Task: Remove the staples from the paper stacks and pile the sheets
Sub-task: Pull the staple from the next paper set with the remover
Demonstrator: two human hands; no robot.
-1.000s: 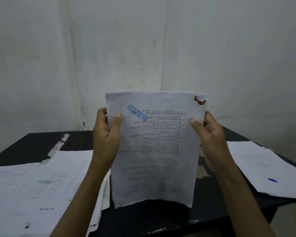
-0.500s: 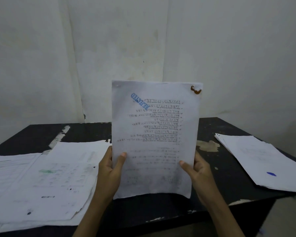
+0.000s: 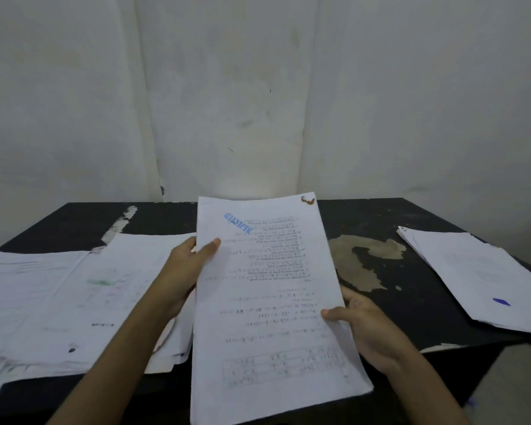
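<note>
Left hand (image 3: 186, 271) and right hand (image 3: 370, 328) hold the paper stack (image 3: 267, 308) between them.
Left thumb presses the left edge midway; right fingers curl round the right edge, lower down. The stack tilts over the black table (image 3: 417, 216), rusty staple (image 3: 307, 200) at its far right corner.

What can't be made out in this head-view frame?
Head view:
- print on the held stack: blurred.
- rusty mark at its far right corner: too small to tell stain from staple.
- fingers of left hand and right hand: hidden behind the stack.
- left paper pile: cut off by the frame edge.
</note>
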